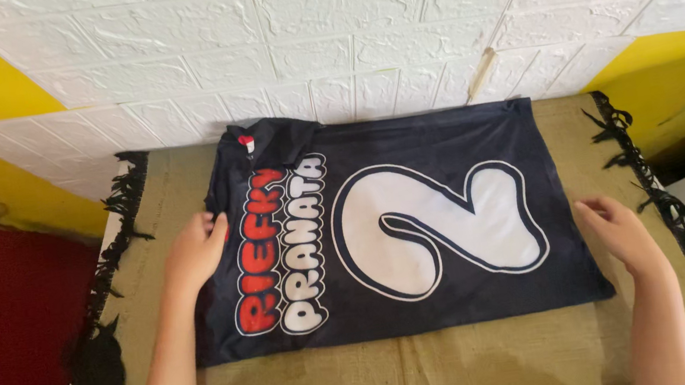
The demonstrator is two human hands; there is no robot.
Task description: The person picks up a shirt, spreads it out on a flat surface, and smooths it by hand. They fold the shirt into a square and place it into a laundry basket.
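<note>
Two bare hands are engaged on one garment. Nearest the camera, both forearms enter from the lower edge and reach forward over the olive-brown woven cloth covering the worktop (433,364).

The left hand (197,252) rests palm down on the left edge of the dark navy jersey with large white and red printed lettering (417,235). Its fingers (211,224) curl over that edge and appear to pinch the fabric; the grip itself is partly hidden, so this is a judgement.

The right hand (617,228) lies at the jersey's right edge, palm down, fingers spread and released, touching or just beside the cloth; which of the two cannot be told.

Progress, as judged: the jersey lies flat in the middle of the worktop, printed side up, already brought to a compact rectangle with no sleeves showing. Smoothing looks largely done. Any further folding is not yet made.

Further back, the jersey's collar (270,136) lies bunched at the upper left corner. Black fringe (122,202) trims the cloth's sides. Beyond stands a white embossed brick-pattern wall (341,36) with yellow paint on either side.
</note>
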